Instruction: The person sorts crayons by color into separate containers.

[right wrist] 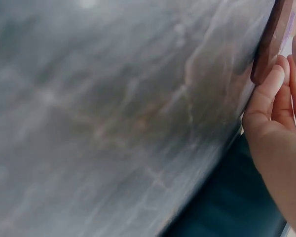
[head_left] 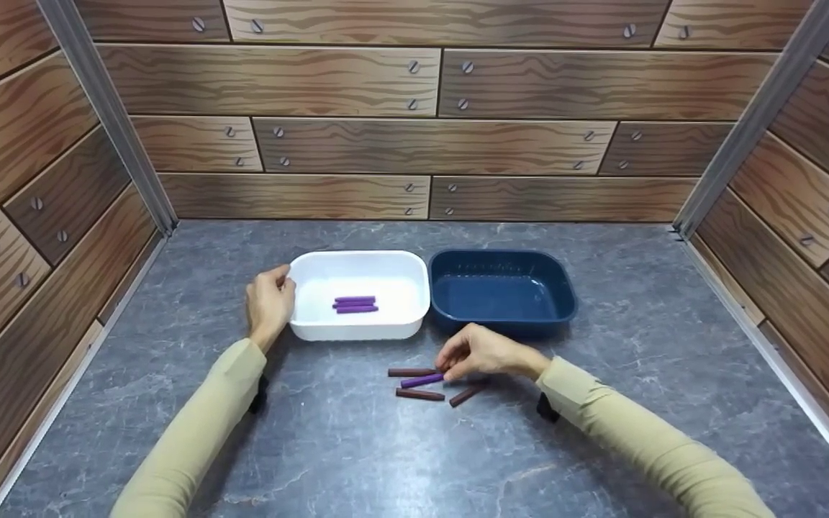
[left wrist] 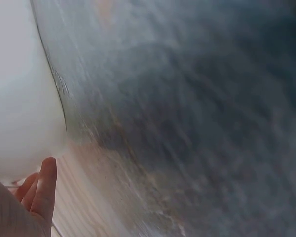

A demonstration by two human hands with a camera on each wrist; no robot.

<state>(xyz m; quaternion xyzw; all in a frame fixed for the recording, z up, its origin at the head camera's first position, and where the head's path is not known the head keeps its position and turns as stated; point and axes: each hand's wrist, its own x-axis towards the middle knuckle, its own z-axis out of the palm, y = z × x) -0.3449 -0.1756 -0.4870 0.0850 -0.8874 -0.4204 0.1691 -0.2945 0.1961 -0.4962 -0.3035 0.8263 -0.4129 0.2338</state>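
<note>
My left hand [head_left: 269,301] grips the left rim of a white plastic tray [head_left: 357,332]; in the left wrist view, its fingers [left wrist: 45,190] lie at the tray's outer wall. Several purple crayons [head_left: 355,304] lie together inside that tray. In front of the trays, my right hand [head_left: 488,352] pinches the right end of another purple crayon [head_left: 422,380] close to the tabletop. Brown crayons surround it: one [head_left: 411,373] behind, one [head_left: 420,394] in front, and one [head_left: 466,394] partly beneath the hand. A brown crayon [right wrist: 272,42] also shows beside the fingertips in the right wrist view.
A dark blue tray [head_left: 504,306] stands right beside the white one, with nothing visible in it. Both rest on a grey marbled tabletop [head_left: 357,460]. Wood-patterned panels [head_left: 429,144] wall in the back and both sides, with metal strips at the corners.
</note>
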